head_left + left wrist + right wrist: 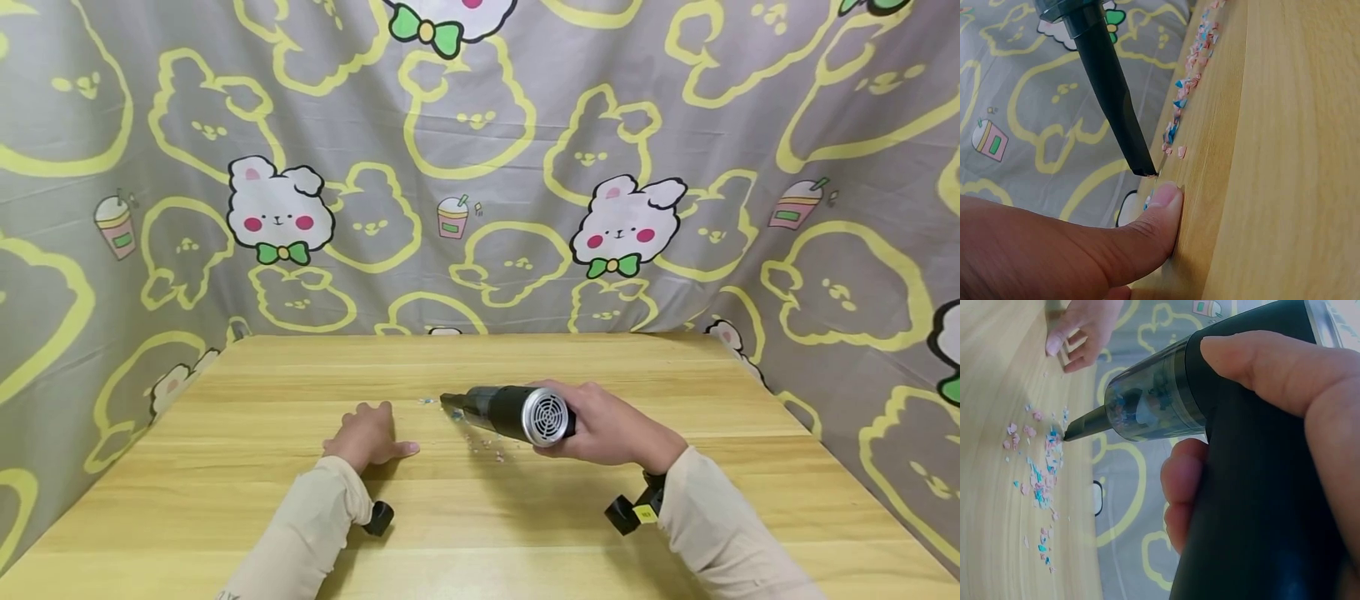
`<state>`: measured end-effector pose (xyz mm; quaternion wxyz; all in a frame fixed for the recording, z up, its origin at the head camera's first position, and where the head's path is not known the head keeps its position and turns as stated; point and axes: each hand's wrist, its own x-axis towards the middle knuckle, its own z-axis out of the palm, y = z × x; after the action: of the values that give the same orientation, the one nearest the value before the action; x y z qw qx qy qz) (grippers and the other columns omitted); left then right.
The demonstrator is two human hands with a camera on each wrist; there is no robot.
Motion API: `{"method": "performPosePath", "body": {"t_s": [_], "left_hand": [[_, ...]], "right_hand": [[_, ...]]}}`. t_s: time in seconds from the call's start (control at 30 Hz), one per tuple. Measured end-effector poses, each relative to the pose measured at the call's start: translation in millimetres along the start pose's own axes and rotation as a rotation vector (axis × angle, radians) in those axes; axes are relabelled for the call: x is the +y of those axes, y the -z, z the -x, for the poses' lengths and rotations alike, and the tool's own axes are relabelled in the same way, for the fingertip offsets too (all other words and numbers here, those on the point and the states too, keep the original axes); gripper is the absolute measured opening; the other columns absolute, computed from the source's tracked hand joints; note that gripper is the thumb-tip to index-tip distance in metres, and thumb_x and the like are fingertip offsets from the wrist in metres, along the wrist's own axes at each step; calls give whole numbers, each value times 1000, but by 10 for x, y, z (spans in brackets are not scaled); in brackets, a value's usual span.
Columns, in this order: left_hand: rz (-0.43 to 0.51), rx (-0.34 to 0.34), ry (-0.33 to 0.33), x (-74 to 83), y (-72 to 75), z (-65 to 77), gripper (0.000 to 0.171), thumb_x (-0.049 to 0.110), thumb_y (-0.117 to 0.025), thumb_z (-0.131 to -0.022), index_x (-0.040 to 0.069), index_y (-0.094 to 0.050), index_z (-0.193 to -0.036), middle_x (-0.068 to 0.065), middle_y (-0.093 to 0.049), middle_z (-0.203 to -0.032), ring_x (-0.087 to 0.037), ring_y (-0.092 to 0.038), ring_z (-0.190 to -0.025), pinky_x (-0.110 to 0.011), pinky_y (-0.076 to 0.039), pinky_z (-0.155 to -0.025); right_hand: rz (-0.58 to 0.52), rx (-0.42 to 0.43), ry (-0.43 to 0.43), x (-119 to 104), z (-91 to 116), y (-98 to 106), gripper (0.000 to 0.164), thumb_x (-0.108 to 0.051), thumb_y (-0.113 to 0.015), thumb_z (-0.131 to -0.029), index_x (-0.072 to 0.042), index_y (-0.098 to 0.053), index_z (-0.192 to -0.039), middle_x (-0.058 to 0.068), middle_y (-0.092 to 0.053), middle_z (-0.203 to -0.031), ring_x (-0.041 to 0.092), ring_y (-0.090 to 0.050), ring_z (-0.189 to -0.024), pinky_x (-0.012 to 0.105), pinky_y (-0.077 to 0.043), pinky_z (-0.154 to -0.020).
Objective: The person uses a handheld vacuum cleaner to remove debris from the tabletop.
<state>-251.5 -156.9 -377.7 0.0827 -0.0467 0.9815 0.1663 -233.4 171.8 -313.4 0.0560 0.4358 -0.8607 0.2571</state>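
My right hand [600, 423] grips the black handle of a handheld vacuum cleaner [517, 412], fingers wrapped round it. Its flat crevice nozzle [1085, 425] points down and left, the tip right at a scatter of pink and blue paper scraps [1041, 475] on the wooden table. Through the clear dust cup [1150, 394] bits of the same colours show. My left hand [369, 435] rests on the table left of the nozzle, fingertips down and thumb stretched toward the scraps. In the left wrist view the thumb [1154, 222] lies just short of the nozzle tip.
The wooden table [300, 533] runs back to a grey curtain [360, 125] printed with yellow outlines and white rabbits, which also hangs along both sides. Small black cameras are strapped to both wrists, under beige sleeves [300, 525].
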Motion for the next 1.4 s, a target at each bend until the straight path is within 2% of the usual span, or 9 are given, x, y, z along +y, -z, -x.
{"method": "performPosePath", "body": {"t_s": [0.57, 1.4], "left_hand": [[-10, -13, -3, -14, -24, 6, 88, 52, -74, -75, -1, -40, -137, -40, -34, -137, -59, -30, -124, -86, -24, -84], [-8, -3, -12, 2, 24, 19, 88, 53, -74, -74, -1, -42, -135, -39, -36, -136, -59, -32, -121, -85, -27, -84]], "right_hand": [[-10, -8, 15, 0, 3, -33, 62, -25, -78, -77, -17, -49, -131, -1, -70, -98, 6, -64, -85, 36, -56, -76], [-9, 1, 31, 9, -24, -52, 63, -25, -79, -77, -18, -49, -132, 0, -71, -98, 7, -64, -84, 36, -56, -76]]}}
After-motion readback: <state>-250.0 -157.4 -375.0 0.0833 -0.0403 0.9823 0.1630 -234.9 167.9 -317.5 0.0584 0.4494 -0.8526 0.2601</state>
